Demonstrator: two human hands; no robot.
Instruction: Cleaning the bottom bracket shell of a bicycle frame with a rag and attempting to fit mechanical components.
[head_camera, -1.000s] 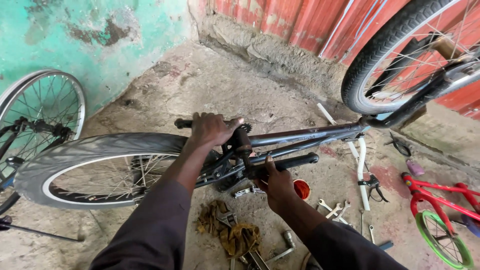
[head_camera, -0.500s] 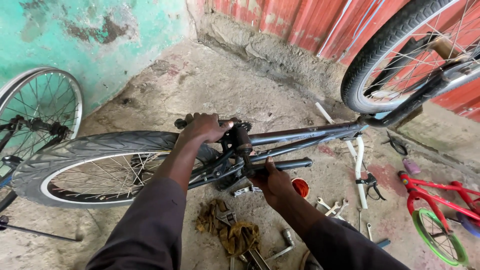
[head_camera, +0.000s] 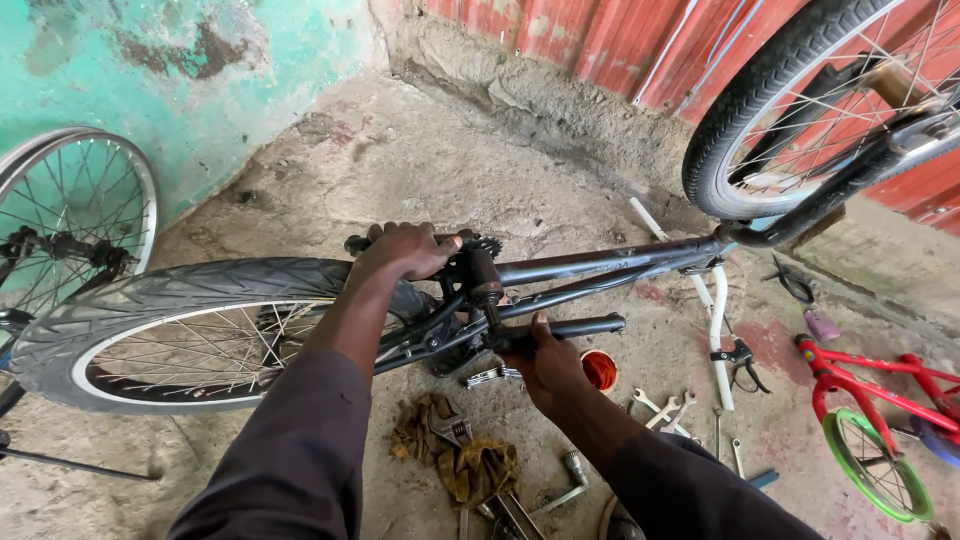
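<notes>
A black bicycle lies upside down in front of me, its frame tube (head_camera: 610, 262) running right toward the front wheel (head_camera: 800, 110). My left hand (head_camera: 405, 248) wraps over the upper pedal at the crank. My right hand (head_camera: 545, 362) grips the lower crank arm and black pedal (head_camera: 585, 325) from below. Between both hands sits the bottom bracket (head_camera: 482, 275). The rear wheel (head_camera: 190, 325) with its grey tyre lies to the left.
Wrenches (head_camera: 665, 408), an adjustable spanner on dirty rags (head_camera: 455, 445), pliers (head_camera: 738, 358) and a small orange tin (head_camera: 600, 370) lie on the concrete floor. A white frame piece (head_camera: 716, 325), a red child's bike (head_camera: 880, 410) and a spare wheel (head_camera: 70, 215) stand around.
My right hand has slid from the pedal down under the crank arm, and the crank has turned slightly. My left hand keeps its hold on the upper pedal.
</notes>
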